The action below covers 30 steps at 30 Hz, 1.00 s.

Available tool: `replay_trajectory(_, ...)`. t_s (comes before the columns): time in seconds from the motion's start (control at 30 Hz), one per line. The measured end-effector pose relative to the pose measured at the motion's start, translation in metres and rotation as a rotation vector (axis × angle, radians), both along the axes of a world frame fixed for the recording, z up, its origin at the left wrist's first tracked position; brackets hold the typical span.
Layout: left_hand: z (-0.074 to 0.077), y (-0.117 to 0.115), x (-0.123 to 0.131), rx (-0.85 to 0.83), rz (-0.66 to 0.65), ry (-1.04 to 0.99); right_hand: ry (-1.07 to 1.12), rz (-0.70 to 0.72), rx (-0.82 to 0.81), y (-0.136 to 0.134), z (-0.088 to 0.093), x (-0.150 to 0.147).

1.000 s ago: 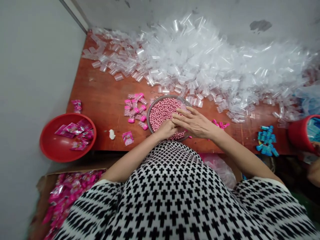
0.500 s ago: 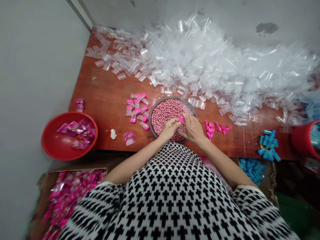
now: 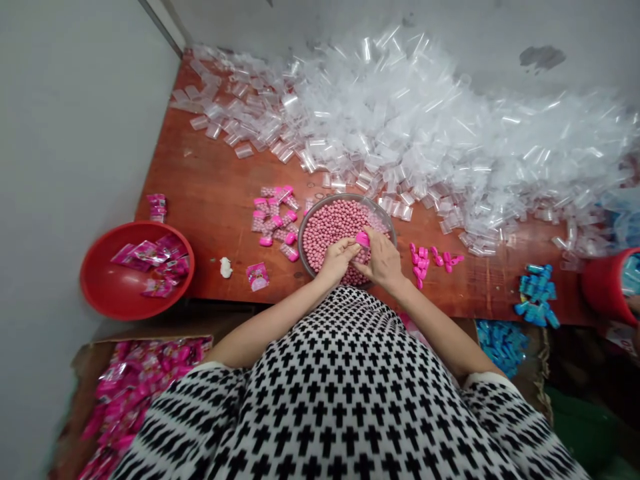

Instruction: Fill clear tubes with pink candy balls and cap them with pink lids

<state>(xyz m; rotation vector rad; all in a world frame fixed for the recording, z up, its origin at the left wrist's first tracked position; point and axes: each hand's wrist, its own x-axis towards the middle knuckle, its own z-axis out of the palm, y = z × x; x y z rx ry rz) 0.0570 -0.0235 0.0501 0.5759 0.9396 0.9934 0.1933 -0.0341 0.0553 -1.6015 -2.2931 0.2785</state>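
Observation:
Over a round bowl (image 3: pixel 302 248) of pink candy balls (image 3: pixel 327 230), both hands meet at a small clear container with a pink cap (image 3: pixel 363 239). My left hand (image 3: pixel 338 260) pinches it from the left, fingertips closed. My right hand (image 3: pixel 384 260) is wrapped round its other side, thumb below and fingers above. Most of the container's clear body is hidden by the fingers. Left of the bowl lie several filled containers with pink caps (image 3: pixel 274 215). Loose pink caps (image 3: pixel 420 261) lie to the right of the bowl.
A heap of clear plastic tubes (image 3: pixel 400 127) covers the back of the wooden table (image 3: pixel 215 180). At left stands a red basin (image 3: pixel 113 283) with pink packets (image 3: pixel 147 253); a box of pink packets (image 3: pixel 135 387) is below. Blue pieces (image 3: pixel 537 293) and a red bucket (image 3: pixel 603 283) are at right.
Both hands stay over the bowl, gripping the capped container, with only slight finger movement. The view has shifted a little.

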Motion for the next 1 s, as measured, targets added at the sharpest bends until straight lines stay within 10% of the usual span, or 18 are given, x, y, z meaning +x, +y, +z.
replay_trajectory(0.63, -0.004, -0.001, 0.002, 0.008, -0.026, -0.032, 0.064, -0.004, -0.042, 0.009, -0.009, 0.002)
replay_trajectory(1.0, -0.018, 0.04, -0.064, 0.005, 0.216, 0.105, 0.339, -0.155, -0.315, 0.026, -0.018, 0.027)
